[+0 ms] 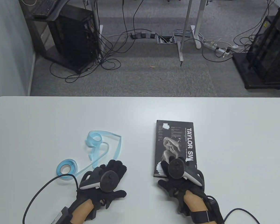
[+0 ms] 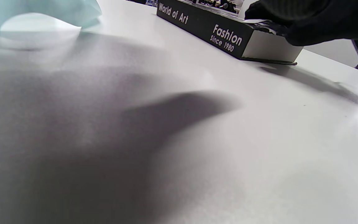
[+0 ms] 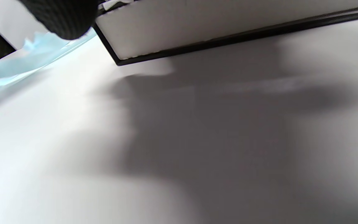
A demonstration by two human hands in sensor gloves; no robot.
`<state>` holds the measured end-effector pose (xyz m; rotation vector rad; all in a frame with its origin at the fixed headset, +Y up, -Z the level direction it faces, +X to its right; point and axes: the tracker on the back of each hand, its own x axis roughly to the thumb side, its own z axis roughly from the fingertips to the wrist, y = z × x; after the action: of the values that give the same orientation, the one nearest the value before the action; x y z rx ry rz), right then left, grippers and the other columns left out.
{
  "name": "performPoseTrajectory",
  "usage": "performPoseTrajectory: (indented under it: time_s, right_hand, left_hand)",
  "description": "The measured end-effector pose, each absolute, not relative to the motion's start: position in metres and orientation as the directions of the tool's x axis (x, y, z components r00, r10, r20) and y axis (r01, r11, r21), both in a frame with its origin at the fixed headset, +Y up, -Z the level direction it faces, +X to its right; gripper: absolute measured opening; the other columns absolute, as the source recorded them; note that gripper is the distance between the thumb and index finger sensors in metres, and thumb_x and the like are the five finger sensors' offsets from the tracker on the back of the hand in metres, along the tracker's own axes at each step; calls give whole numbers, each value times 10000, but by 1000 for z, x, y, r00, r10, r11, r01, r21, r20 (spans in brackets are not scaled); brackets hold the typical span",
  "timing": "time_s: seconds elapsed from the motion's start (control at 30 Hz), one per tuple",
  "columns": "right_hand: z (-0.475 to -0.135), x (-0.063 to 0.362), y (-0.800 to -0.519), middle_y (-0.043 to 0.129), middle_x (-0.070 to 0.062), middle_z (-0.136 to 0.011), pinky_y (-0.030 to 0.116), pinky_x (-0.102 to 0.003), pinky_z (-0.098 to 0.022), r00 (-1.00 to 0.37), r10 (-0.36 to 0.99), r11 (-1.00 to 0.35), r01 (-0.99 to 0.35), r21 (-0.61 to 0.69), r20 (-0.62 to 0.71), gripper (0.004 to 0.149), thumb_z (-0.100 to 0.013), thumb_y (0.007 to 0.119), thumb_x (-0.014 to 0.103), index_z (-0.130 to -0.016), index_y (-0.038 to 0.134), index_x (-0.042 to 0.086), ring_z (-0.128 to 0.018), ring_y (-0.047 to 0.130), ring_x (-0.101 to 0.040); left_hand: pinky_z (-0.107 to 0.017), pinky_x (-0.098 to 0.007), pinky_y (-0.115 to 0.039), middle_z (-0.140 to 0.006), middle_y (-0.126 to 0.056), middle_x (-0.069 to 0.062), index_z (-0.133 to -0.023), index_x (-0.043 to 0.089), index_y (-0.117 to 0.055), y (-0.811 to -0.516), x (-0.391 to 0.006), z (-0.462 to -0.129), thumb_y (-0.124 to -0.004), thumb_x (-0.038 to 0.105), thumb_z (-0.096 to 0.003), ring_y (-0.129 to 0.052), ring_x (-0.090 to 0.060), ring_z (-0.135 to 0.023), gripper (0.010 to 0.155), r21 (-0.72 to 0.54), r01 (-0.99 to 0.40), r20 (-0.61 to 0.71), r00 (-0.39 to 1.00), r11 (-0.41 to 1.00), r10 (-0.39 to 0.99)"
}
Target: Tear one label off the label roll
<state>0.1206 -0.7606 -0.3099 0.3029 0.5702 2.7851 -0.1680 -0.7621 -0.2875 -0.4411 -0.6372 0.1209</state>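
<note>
The white counter (image 1: 224, 130) carries everything. On its right half lies a black hardcover book (image 1: 175, 142), flat, with small white labels (image 1: 160, 169) stuck at its near corner. The right hand (image 1: 177, 175) rests on that corner, fingers pressing on the labels; whether it pinches anything I cannot tell. The left hand (image 1: 107, 175) lies palm down on the counter near the middle, fingers loosely spread, apparently holding nothing, though the blue strip runs just beside its fingertips and contact is unclear. The label roll (image 1: 67, 168) sits to the left of that hand, with a long tail of pale blue backing strip (image 1: 100, 144) curling away behind it. The roll looks light and likely to skid, the strip thin, floppy and easily creased. I would steady the roll with one hand and pinch a label's edge with the other.
</note>
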Motion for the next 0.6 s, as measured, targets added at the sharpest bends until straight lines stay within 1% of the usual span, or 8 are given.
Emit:
performPoseTrajectory:
  time_s: [0.03, 0.3, 0.47, 0.6]
  right_hand:
    - [-306, 114, -760, 129, -98, -1100, 93, -749, -610, -936, 309, -882, -217, 419, 166, 775, -429, 730, 582, -1042, 311, 359, -1014, 91, -473]
    - [-290, 78, -759, 160, -109, -1101, 170, -766, -628, -932, 228, -913, -104, 393, 282, 776, -427, 735, 576, -1038, 305, 366, -1018, 165, -489]
    - [-289, 53, -761, 179, -101, -1106, 220, -759, -652, -926, 161, -937, -35, 349, 341, 778, -424, 732, 581, -1032, 285, 389, -1027, 210, -481]
    - [-295, 35, -763, 177, -79, -1110, 227, -746, -666, -926, 134, -945, -13, 326, 353, 778, -424, 728, 588, -1028, 269, 418, -1034, 215, -460]
  left_hand:
    - [-690, -677, -129, -1099, 77, -130, -1023, 174, 35, -762, -168, -287, -583, 644, -473, 21, -411, -1054, 951, -431, 23, 548, 800, 902, 242]
    - [-689, -677, -129, -1101, 73, -131, -1026, 171, 27, -760, -171, -288, -585, 642, -474, 18, -414, -1055, 949, -422, 16, 546, 803, 907, 240]
    - [-690, -677, -130, -1102, 70, -131, -1027, 172, 25, -758, -172, -289, -584, 642, -474, 15, -413, -1056, 948, -413, 11, 546, 803, 911, 238]
    - [-690, -677, -129, -1103, 70, -131, -1027, 173, 26, -759, -173, -290, -584, 642, -474, 17, -413, -1056, 948, -417, 10, 542, 805, 909, 239]
